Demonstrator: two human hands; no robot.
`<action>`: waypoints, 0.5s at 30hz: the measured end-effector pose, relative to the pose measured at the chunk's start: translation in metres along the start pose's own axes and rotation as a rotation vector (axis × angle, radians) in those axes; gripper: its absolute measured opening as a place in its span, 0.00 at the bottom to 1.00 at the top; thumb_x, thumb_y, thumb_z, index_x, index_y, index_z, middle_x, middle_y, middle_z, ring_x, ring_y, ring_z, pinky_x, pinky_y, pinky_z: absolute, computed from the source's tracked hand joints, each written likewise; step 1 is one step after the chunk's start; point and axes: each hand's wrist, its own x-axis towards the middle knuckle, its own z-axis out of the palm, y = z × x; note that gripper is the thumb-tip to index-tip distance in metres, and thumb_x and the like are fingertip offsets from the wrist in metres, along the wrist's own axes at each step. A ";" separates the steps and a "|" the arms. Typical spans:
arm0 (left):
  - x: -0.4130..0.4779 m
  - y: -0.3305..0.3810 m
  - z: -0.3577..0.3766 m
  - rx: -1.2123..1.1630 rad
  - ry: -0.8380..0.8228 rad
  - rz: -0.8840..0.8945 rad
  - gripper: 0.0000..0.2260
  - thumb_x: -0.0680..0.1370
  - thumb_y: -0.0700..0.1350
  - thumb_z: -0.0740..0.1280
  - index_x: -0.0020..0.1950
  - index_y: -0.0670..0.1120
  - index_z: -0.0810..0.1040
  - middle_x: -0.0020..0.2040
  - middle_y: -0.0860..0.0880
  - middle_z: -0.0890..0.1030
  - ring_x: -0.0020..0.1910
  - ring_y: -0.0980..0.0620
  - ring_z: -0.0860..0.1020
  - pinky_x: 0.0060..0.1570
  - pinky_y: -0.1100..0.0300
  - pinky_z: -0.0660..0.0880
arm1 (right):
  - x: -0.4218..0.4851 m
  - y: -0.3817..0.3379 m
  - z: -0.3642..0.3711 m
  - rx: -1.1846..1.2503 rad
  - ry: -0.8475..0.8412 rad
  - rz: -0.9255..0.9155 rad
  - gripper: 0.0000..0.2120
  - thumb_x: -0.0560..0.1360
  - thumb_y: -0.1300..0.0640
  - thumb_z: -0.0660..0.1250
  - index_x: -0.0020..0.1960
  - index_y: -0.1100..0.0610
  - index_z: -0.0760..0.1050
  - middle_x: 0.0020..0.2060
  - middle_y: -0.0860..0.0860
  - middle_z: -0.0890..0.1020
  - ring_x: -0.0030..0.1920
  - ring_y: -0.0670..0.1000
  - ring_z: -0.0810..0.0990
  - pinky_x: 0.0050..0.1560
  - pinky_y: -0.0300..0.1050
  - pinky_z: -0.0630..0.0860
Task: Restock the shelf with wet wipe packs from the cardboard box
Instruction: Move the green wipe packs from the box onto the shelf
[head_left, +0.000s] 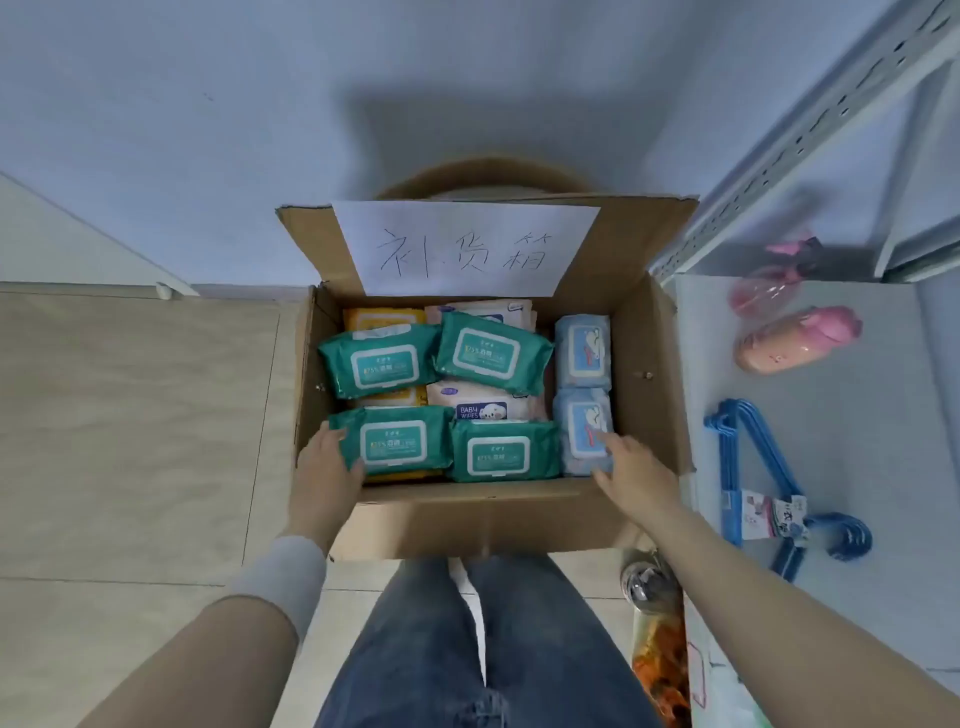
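Here left hand (324, 467) grips pack (397, 439) (right hand (634, 467) touches blue pack (582, 426)).

Mostly buried under green packs (379, 364) along the cardboard box's (467, 519) left wall, yellow packs (382, 318) show only slivers — a round brown object (483, 169) behind the rear flap (311, 239) shows just its top rim.

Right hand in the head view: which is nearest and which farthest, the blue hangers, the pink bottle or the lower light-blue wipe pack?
1. Lower light-blue wipe pack, in the box, touched by the right hand.
2. Blue hangers, on the shelf, to the right.
3. Pink bottle, farther back on the shelf.
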 end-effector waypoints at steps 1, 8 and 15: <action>0.010 0.001 -0.005 -0.046 0.068 -0.017 0.23 0.77 0.41 0.65 0.71 0.40 0.65 0.74 0.41 0.62 0.72 0.42 0.63 0.69 0.48 0.63 | 0.010 0.006 -0.006 0.072 0.072 0.037 0.25 0.78 0.51 0.60 0.73 0.54 0.60 0.65 0.57 0.71 0.64 0.56 0.71 0.56 0.48 0.73; 0.073 0.008 -0.027 -0.348 0.169 -0.257 0.33 0.76 0.41 0.67 0.76 0.42 0.54 0.73 0.40 0.64 0.72 0.40 0.64 0.70 0.48 0.62 | 0.067 0.026 -0.033 0.220 0.378 0.358 0.35 0.71 0.52 0.71 0.71 0.64 0.61 0.65 0.65 0.66 0.66 0.63 0.64 0.62 0.55 0.67; 0.131 -0.012 -0.021 -0.186 0.009 -0.350 0.16 0.78 0.45 0.64 0.62 0.37 0.74 0.59 0.34 0.78 0.59 0.34 0.74 0.55 0.49 0.70 | 0.132 0.049 -0.037 0.390 0.270 0.497 0.23 0.77 0.51 0.64 0.60 0.70 0.73 0.56 0.67 0.78 0.57 0.66 0.75 0.53 0.52 0.72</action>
